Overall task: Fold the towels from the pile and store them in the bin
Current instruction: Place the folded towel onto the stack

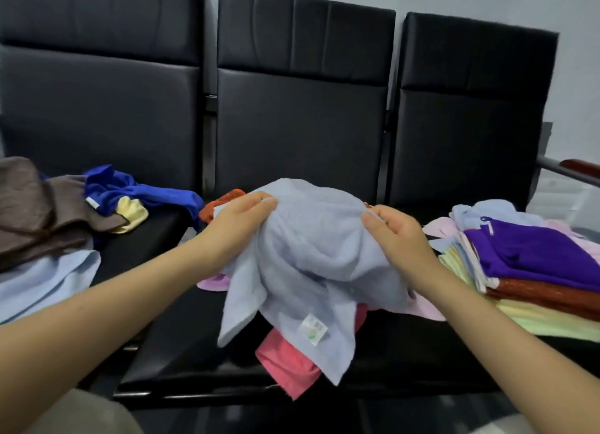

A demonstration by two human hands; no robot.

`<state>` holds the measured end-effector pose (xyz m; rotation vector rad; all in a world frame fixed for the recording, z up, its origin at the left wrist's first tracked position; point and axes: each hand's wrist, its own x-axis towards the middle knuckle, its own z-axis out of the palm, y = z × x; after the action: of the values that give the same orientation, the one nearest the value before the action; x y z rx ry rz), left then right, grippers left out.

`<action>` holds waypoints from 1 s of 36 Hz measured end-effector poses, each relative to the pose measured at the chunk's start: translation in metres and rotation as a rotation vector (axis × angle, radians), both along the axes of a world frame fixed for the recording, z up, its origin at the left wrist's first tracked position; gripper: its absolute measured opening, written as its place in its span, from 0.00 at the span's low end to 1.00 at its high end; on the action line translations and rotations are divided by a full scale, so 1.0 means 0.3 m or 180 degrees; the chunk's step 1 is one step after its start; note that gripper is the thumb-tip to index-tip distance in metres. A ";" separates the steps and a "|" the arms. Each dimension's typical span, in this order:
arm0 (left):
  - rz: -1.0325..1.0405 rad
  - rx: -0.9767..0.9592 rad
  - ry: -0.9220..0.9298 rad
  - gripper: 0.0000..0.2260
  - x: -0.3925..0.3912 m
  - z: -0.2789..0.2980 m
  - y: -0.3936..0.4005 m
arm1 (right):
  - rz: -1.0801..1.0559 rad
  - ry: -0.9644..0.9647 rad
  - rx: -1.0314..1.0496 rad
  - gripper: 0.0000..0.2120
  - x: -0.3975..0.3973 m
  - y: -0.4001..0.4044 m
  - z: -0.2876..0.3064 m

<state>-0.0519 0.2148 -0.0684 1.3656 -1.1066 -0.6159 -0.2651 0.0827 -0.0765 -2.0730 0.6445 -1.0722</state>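
Your left hand (242, 217) and right hand (394, 230) are both gripping the light blue towel (308, 268), one on each side of its bunched upper part. Your left fingers are curling over the top left of the bundle, and your right thumb and fingers are pinching a fold at its upper right. You are holding the towel up between your hands, above the middle seat of the black bench (181, 355), and its loose corners are hanging down toward you. A white tag (313, 329) is showing on the lower hanging part.

Under the towel, a pink towel (285, 363) is lying on the seat, partly covered by the hanging corners. A pale lilac cloth (214, 282) is peeking out just below your left wrist, and an orange cloth (224, 203) is lying behind your left hand.

To your right, a stack of folded towels (532, 281) is sitting on the next seat, with a purple towel (532, 251) on top and a rust-red one and pale yellow ones beneath it.

To your left, a loose pile is spreading over the seat: a brown towel (35, 219), a royal blue towel (136, 190), a yellow cloth (131, 214) and a light blue cloth (48, 281) near your left forearm.
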 end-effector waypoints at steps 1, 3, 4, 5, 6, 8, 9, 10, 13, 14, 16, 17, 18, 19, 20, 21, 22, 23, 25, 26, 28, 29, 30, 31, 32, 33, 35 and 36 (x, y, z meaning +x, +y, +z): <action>-0.0001 0.0070 0.0033 0.11 0.021 0.006 -0.010 | 0.0026 -0.0030 0.0090 0.21 0.013 -0.011 0.011; 0.0138 0.0239 -0.0323 0.12 0.059 0.010 -0.035 | -0.0079 0.0019 0.0247 0.13 0.046 -0.044 0.016; 0.0271 0.0325 -0.0660 0.12 0.080 -0.001 -0.050 | -0.0246 0.0091 0.0203 0.08 0.061 -0.066 0.006; 0.0394 0.0392 -0.1080 0.11 0.099 -0.020 -0.066 | -0.0478 0.0222 0.0047 0.04 0.074 -0.091 -0.012; 0.0508 0.0442 -0.1511 0.08 0.119 -0.045 -0.080 | -0.0743 0.0441 -0.0156 0.02 0.083 -0.111 -0.036; 0.0659 0.0609 -0.2300 0.03 0.150 -0.098 -0.100 | -0.1134 0.0944 -0.0656 0.08 0.089 -0.140 -0.093; 0.0729 0.0706 -0.2580 0.05 0.160 -0.115 -0.102 | -0.1209 0.1027 -0.0908 0.09 0.088 -0.145 -0.108; 0.0783 0.0745 -0.2675 0.08 0.168 -0.129 -0.102 | -0.1203 0.0978 -0.1023 0.08 0.088 -0.140 -0.118; 0.0697 0.0256 -0.2583 0.04 0.148 -0.116 -0.085 | -0.0603 0.0574 -0.1003 0.04 0.074 -0.064 -0.088; 0.0578 0.0107 -0.2621 0.02 0.130 -0.107 -0.075 | -0.0299 0.0541 -0.0917 0.08 0.067 -0.028 -0.082; 0.0215 -0.0009 -0.2749 0.04 0.096 -0.098 -0.050 | 0.0258 0.0698 -0.0845 0.14 0.056 0.058 -0.083; 0.0031 0.0012 -0.2819 0.07 0.082 -0.103 -0.036 | 0.0484 0.0902 -0.0872 0.17 0.053 0.100 -0.100; -0.0153 0.0055 -0.2888 0.12 0.069 -0.109 -0.021 | 0.0655 0.1201 -0.0944 0.19 0.048 0.136 -0.124; -0.0360 0.0126 -0.2962 0.15 0.063 -0.119 -0.007 | 0.0775 0.1586 -0.1086 0.21 0.047 0.168 -0.153; -0.0598 0.0216 -0.3031 0.17 0.061 -0.135 0.006 | 0.0850 0.1917 -0.1295 0.23 0.047 0.194 -0.185; -0.0837 0.0319 -0.3101 0.17 0.061 -0.152 0.016 | 0.0888 0.2071 -0.1507 0.22 0.046 0.207 -0.216; -0.1033 0.0418 -0.3181 0.17 0.066 -0.174 0.024 | 0.0898 0.2073 -0.1590 0.21 0.044 0.208 -0.238; -0.1166 0.0506 -0.3272 0.17 0.070 -0.193 0.031 | 0.0876 0.2014 -0.1553 0.19 0.043 0.203 -0.249; -0.1293 0.0600 -0.3431 0.17 0.080 -0.232 0.040 | 0.0831 0.1917 -0.1276 0.16 0.037 0.183 -0.252; -0.1284 0.0588 -0.3456 0.17 0.084 -0.246 0.044 | 0.0824 0.1841 -0.1091 0.13 0.034 0.171 -0.248; -0.1218 0.0472 -0.3403 0.19 0.083 -0.264 0.050 | 0.0825 0.1675 -0.0703 0.07 0.033 0.153 -0.239; -0.1182 0.0400 -0.3418 0.20 0.080 -0.267 0.052 | 0.0810 0.1649 -0.0500 0.08 0.035 0.150 -0.236; -0.1144 0.0338 -0.3467 0.20 0.075 -0.269 0.054 | 0.0788 0.1644 -0.0288 0.10 0.037 0.152 -0.230; -0.1096 0.0277 -0.3533 0.21 0.071 -0.272 0.053 | 0.0746 0.1641 -0.0103 0.11 0.042 0.155 -0.222; -0.1032 0.0225 -0.3585 0.21 0.065 -0.273 0.054 | 0.0691 0.1643 0.0071 0.11 0.048 0.156 -0.216; -0.0940 0.0164 -0.3603 0.20 0.058 -0.273 0.055 | 0.0630 0.1660 0.0212 0.10 0.053 0.155 -0.206; -0.0721 -0.0001 -0.3552 0.16 0.044 -0.272 0.060 | 0.0494 0.1772 0.0459 0.09 0.061 0.150 -0.187; -0.0623 -0.0071 -0.3528 0.14 0.037 -0.270 0.063 | 0.0447 0.1776 0.0605 0.09 0.063 0.148 -0.178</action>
<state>-0.0408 0.2336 -0.1494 1.6085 -2.1232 0.0941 -0.2462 0.1271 -0.1297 -2.2120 0.8153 -0.3276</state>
